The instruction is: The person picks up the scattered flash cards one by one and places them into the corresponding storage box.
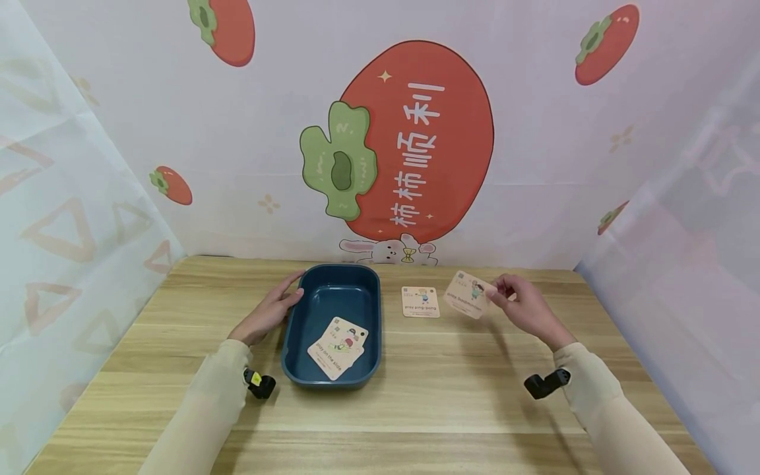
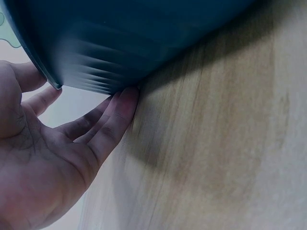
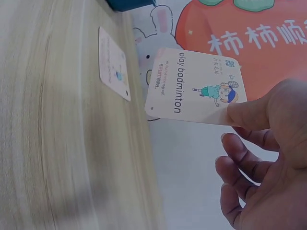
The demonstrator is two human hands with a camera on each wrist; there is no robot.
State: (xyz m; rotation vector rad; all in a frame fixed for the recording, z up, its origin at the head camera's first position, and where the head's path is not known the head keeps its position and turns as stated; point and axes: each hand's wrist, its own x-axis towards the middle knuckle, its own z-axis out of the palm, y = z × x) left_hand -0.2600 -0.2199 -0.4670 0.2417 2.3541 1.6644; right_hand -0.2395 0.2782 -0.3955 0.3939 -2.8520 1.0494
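My right hand (image 1: 525,307) pinches a "play badminton" picture card (image 3: 192,86) by its corner between thumb and index finger, raised above the table; the other fingers curl loosely below. To its left, a "play ping-pong" card (image 1: 420,302) lies face up on the wood. A dark blue rectangular tray (image 1: 332,276) stands further left with a small stack of cards inside, "play on the slide" card (image 1: 338,348) on top. My left hand (image 1: 274,307) holds this tray at its far left corner, thumb over the rim and fingers (image 2: 112,124) against the outer wall, low by the table.
The wood-grain table (image 1: 439,402) ends at the back against a printed cloth (image 1: 249,125) with persimmons and a rabbit. White cloth walls close in both sides. Small black cameras sit on the left wrist (image 1: 259,384) and right wrist (image 1: 546,384).
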